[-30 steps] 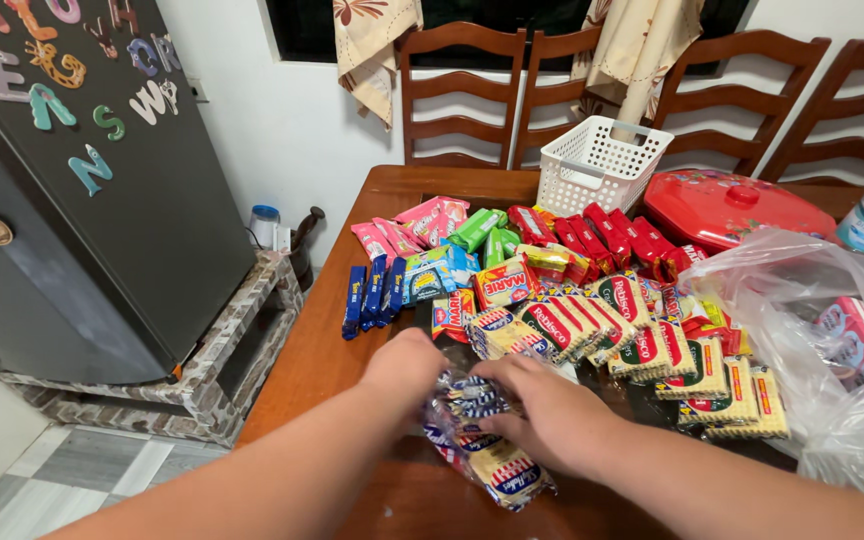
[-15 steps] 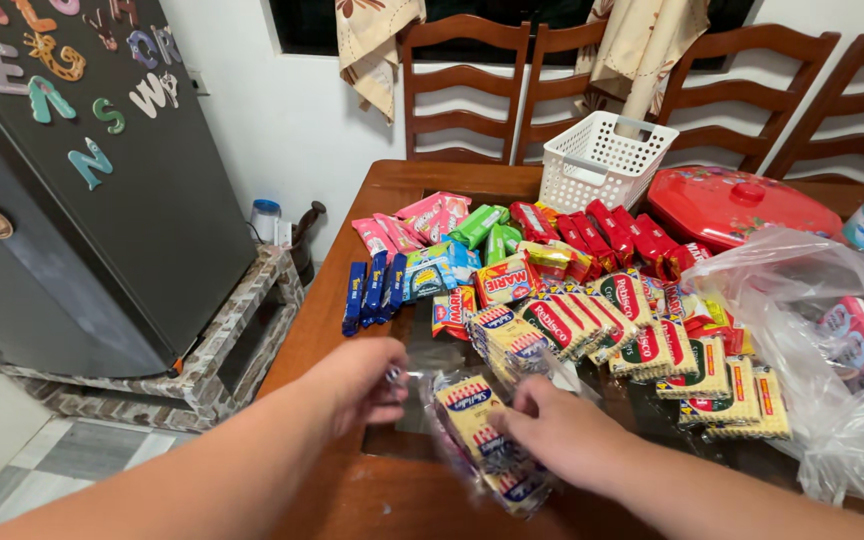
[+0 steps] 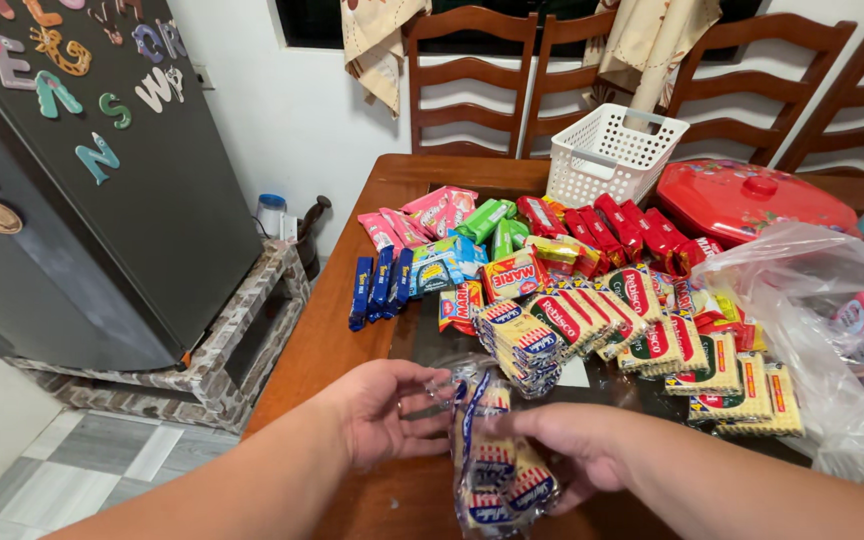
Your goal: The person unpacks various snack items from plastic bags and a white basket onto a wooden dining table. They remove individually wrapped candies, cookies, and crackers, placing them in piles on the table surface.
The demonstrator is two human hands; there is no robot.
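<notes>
The left hand [image 3: 384,412] gripped the top edge of a clear bag of cracker packs [image 3: 492,462], fingers curled on the plastic. The right hand [image 3: 580,447] cupped the same bag from its 3 o'clock side. The bag hung upright over the near edge of the wooden table [image 3: 324,340]. At the bag's 12 o'clock lay rows of biscuit packs [image 3: 572,318]; a white basket [image 3: 613,152] stood beyond them.
</notes>
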